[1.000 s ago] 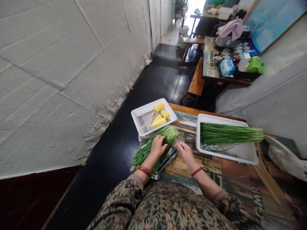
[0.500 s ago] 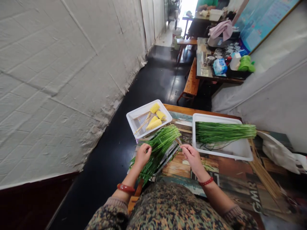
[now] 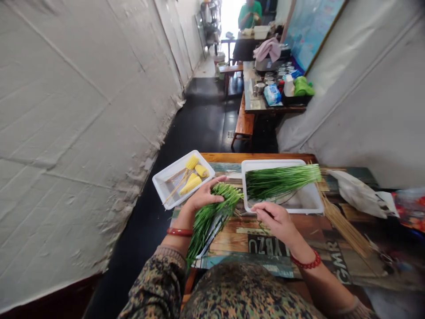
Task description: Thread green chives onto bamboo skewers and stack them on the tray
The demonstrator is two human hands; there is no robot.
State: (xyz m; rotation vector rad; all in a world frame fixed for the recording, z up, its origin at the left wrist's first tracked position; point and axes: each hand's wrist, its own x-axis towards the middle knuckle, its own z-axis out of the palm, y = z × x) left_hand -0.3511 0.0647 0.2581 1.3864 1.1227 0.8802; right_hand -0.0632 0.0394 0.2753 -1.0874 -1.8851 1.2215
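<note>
A loose bunch of green chives [image 3: 207, 221] lies slanted over a tray at the table's near left, cut ends pointing up and right. My left hand [image 3: 202, 197] is around the bunch near those ends, thumb on the near side and fingers on the far side. To the right, over the table, my right hand [image 3: 275, 221] is closed in a pinch, apart from the bunch. A tiny end may show at its fingertips, too small to name. Beyond it, a white tray [image 3: 285, 209] holds a neat row of chives [image 3: 282, 179], pale ends to the right.
Yellow corn pieces [image 3: 191, 182] on sticks lie in another white tray [image 3: 159, 186] at left. Thin bamboo skewers [image 3: 348, 228] and a white bag [image 3: 355, 195] are at right. A second table [image 3: 257, 104] holds glasses and tissues. A person in green [image 3: 250, 15] works at the back.
My left hand has moved from above the leaves onto the bunch near its cut ends. My right hand has drawn right, away from the bunch and the thin sticks there. The view has shifted.
</note>
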